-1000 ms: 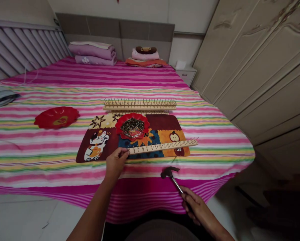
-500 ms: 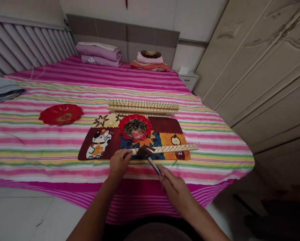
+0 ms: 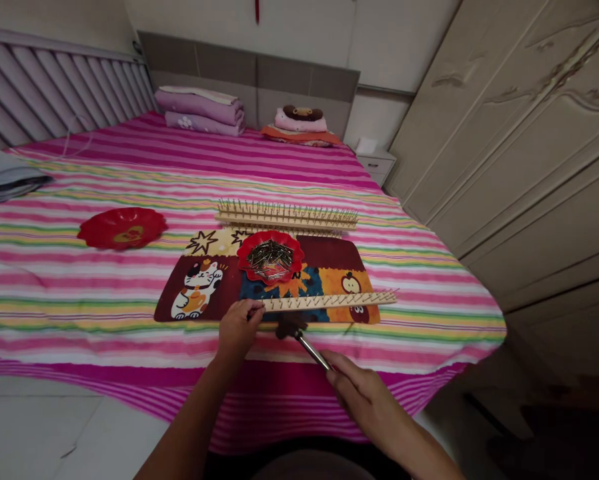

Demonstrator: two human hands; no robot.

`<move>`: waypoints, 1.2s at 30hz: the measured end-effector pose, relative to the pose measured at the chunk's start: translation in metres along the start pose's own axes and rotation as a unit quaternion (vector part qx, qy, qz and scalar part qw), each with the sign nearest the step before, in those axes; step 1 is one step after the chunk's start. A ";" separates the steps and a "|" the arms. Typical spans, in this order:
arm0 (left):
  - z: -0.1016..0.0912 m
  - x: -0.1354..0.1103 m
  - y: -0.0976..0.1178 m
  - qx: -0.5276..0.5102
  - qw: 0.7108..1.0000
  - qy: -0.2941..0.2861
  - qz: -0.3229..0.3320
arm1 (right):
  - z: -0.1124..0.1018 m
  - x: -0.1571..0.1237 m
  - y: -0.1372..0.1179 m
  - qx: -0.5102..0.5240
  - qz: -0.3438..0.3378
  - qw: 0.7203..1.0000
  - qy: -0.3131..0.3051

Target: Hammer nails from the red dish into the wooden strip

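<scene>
My left hand (image 3: 238,327) is closed on the left end of a narrow wooden strip (image 3: 304,303) with a row of nails standing in it. Whether a nail is also between the fingers I cannot make out. The strip lies across the near part of a patterned mat (image 3: 219,300). My right hand (image 3: 357,387) grips a hammer (image 3: 312,350) by its metal shaft; the dark head is just in front of the strip, apart from it. Behind the strip, a red scalloped dish (image 3: 298,257) holds a heap of loose nails (image 3: 271,257).
Further back lie nail-studded wooden strips (image 3: 287,219). A second red dish (image 3: 122,228) sits to the left on the striped bedspread (image 3: 79,287). Folded bedding (image 3: 199,110) stands by the headboard (image 3: 229,67), and a wardrobe (image 3: 499,147) is at the right.
The hammer has moved from over the strip back toward me and slightly right, together with my right hand. My left hand stays on the strip's end.
</scene>
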State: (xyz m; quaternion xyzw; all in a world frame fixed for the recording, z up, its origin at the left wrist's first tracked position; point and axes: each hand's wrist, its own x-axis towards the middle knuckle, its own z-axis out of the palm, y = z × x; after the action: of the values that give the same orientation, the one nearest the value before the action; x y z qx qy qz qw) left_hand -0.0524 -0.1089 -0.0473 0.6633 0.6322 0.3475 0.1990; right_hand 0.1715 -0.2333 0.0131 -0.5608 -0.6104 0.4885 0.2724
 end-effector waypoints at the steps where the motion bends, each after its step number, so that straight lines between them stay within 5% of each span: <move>1: 0.000 0.000 -0.001 -0.002 1.000 -0.004 -0.001 | -0.003 -0.008 0.012 0.004 0.015 1.000 0.001; 6: -0.012 0.004 0.000 -0.015 1.000 0.009 -0.016 | -0.004 -0.036 0.086 0.076 0.122 0.986 0.087; 11: -0.021 0.045 0.022 0.052 0.999 0.008 0.011 | 0.007 -0.040 0.133 0.205 0.216 0.946 0.128; 15: -0.005 0.091 0.041 0.162 0.983 -0.073 0.056 | 0.010 -0.034 0.140 0.243 0.215 0.938 0.119; 20: 0.025 0.124 0.048 0.214 0.960 -0.179 0.036 | 0.007 -0.033 0.139 0.256 0.233 0.932 0.106; 29: 0.027 0.131 0.048 0.177 0.967 -0.181 0.031 | 0.004 -0.034 0.135 0.260 0.232 0.933 0.093; 32: 0.014 0.124 0.042 0.090 0.982 -0.167 0.014 | 0.004 -0.034 0.136 0.256 0.233 0.933 0.097; 36: -0.013 0.105 0.031 -0.183 0.970 -0.154 -0.055 | 0.005 -0.034 0.132 0.245 0.258 0.929 0.102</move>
State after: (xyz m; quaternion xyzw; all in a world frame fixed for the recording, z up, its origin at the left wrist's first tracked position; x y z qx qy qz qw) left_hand -0.0448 -0.0120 0.0054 0.6256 0.5553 0.3395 0.4302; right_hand 0.2299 -0.2808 -0.1005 -0.6618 -0.2747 0.6164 0.3265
